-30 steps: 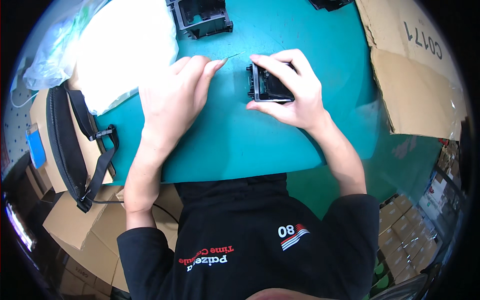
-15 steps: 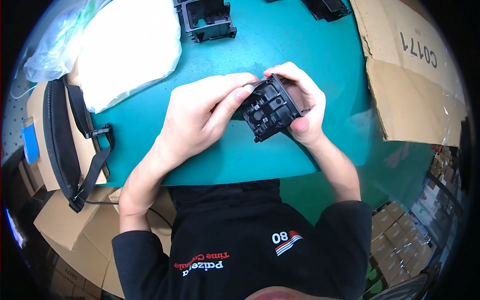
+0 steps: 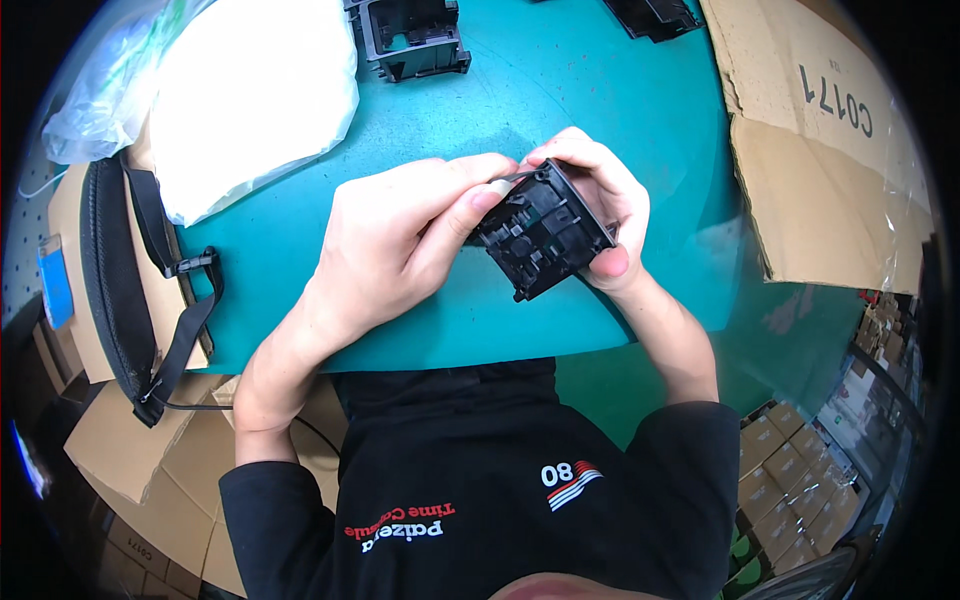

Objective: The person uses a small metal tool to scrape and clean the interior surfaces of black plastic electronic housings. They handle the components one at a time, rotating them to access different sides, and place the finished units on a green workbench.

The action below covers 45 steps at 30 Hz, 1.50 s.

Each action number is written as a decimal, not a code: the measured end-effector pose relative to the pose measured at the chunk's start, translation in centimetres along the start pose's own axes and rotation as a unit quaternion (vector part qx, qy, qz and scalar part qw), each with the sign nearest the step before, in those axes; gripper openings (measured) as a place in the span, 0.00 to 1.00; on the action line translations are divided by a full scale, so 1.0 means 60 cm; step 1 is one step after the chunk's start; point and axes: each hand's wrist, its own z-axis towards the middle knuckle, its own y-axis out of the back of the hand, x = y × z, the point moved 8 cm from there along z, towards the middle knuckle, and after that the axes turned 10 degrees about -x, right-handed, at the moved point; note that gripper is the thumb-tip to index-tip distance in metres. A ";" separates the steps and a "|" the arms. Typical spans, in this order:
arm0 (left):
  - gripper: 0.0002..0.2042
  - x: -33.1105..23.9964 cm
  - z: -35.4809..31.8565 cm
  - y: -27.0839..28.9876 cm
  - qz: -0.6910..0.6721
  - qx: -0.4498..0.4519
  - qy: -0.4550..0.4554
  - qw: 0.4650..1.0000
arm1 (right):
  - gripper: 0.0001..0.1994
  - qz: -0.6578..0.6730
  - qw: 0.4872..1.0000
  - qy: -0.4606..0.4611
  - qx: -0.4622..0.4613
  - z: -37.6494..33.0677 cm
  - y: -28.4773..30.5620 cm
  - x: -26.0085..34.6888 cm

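Over the green table I hold a black moulded plastic housing (image 3: 540,235), tilted, with its ribbed and slotted side showing. My right hand (image 3: 610,205) wraps round its right side, the thumb at the lower right corner and the fingers behind the top edge. At its upper left edge my left hand (image 3: 400,225) pinches, thumb and forefinger pressed together. A thin dark strip runs from that pinch along the housing's top edge; whether it is a separate piece I cannot tell. The left fingertips partly hide that corner.
Another black plastic housing (image 3: 415,40) stands at the far side of the green table (image 3: 480,335), and a dark part (image 3: 655,15) lies farther right. A white bag (image 3: 260,100) and a black strapped pouch (image 3: 120,290) are on the left. A cardboard box (image 3: 820,150) borders the right.
The housing has tipped and shifted slightly down and to the right in my hands. Both hands keep their grip, with the left thumb moved a little.
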 end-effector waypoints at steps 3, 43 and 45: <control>0.08 -0.005 0.002 0.002 0.024 0.007 -0.009 1.000 | 0.51 0.007 1.000 -0.017 -0.001 -0.002 0.000 -0.004; 0.02 -0.054 -0.020 0.019 0.233 0.079 0.000 0.969 | 0.50 -0.201 0.948 0.242 0.049 0.010 -0.013 0.035; 0.02 -0.053 -0.021 0.018 0.229 0.082 0.003 0.970 | 0.50 -0.205 0.947 0.244 0.048 0.009 -0.014 0.034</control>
